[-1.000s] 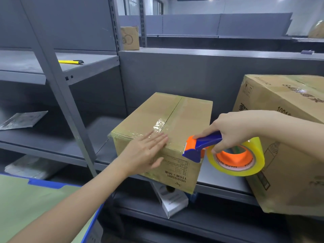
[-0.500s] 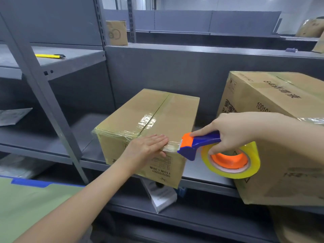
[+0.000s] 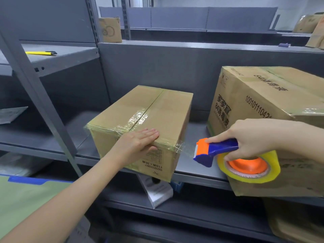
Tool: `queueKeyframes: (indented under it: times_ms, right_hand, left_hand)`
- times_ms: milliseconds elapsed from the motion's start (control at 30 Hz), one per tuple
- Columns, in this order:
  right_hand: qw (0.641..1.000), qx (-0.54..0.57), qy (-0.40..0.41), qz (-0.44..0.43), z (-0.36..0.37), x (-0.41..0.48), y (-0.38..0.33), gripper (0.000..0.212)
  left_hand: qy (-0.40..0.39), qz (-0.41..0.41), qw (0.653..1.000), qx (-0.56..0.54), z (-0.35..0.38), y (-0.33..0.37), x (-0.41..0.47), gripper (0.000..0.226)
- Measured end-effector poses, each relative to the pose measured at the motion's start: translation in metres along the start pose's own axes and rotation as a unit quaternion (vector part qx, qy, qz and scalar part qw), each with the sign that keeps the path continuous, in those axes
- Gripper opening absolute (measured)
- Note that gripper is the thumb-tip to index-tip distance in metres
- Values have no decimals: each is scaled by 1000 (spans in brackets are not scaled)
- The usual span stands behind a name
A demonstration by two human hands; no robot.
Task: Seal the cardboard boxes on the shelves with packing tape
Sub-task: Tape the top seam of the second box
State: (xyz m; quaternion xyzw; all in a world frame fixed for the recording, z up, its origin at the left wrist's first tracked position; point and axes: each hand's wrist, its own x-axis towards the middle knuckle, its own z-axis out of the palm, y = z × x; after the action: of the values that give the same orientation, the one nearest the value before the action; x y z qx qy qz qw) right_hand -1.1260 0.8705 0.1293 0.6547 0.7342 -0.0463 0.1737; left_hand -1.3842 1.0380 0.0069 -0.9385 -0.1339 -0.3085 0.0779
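1. Centre of the frame: the small brown cardboard box (image 3: pixel 140 120) sits on the grey metal shelf (image 3: pixel 197 137), its near bottom corner poking past the shelf lip. Clear tape shines along the top seam and across the front edge
2. In from the lower left comes the left hand (image 3: pixel 138 142). It lies flat over the box's near top edge, fingers straight and pressed together, thumb down on the front face, pressing the tape onto the cardboard
3. Right of centre, the right hand (image 3: pixel 249 137) is curled round the blue handle of the blue-and-orange plastic tape dispenser (image 3: pixel 208 152), with the index finger stretched forward onto the orange head
4. The dispenser is off the box, just beside its near right corner, and its toothed head faces the cardboard
5. A strip of clear tape (image 3: pixel 186 149) runs taut from that corner to the dispenser's teeth
6. The roll of clear yellowish packing tape (image 3: pixel 274 165) sits on the orange hub beneath the right hand
7. Right side: a large brown cardboard box (image 3: pixel 263 95) with black print stands on the same shelf, apart from the small one and behind the right hand
8. Upper left: a yellow utility knife (image 3: pixel 41 53) lies on a higher shelf, and a little cardboard box (image 3: pixel 110 28) stands farther back
9. Below centre, a white carton (image 3: pixel 158 192) lies tilted on the shelf under the small box
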Motion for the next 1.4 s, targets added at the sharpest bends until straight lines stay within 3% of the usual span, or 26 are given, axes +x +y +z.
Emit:
queueKeyframes:
  times_ms: [133, 333, 800, 1200, 1267, 1333, 1400]
  right_hand:
    - [999, -44, -10, -15, 9, 20, -12, 57]
    - [999, -29, -11, -32, 20, 42, -22, 58]
    - [999, -43, 7, -27, 12, 68, -45, 51]
    - [991, 48, -125, 13, -13, 82, -48, 50]
    - [996, -13, -89, 5, -10, 81, -50, 49]
    - [988, -151, -37, -18, 4, 85, -64, 43]
    - [979, -195, -45, -37, 27, 92, -80, 40]
  left_hand:
    - [-40, 13, 999, 33, -6, 8, 3, 51]
    - [-98, 44, 994, -28, -6, 29, 14, 55]
    - [-106, -7, 992, -66, -4, 36, 15, 56]
    - [-122, -46, 989, -73, -6, 41, 17, 65]
    - [-122, -49, 989, -71, -6, 41, 17, 60]
    - [-122, -42, 989, -66, -7, 41, 17, 60]
    - [-121, -33, 990, -60, -8, 40, 18, 60]
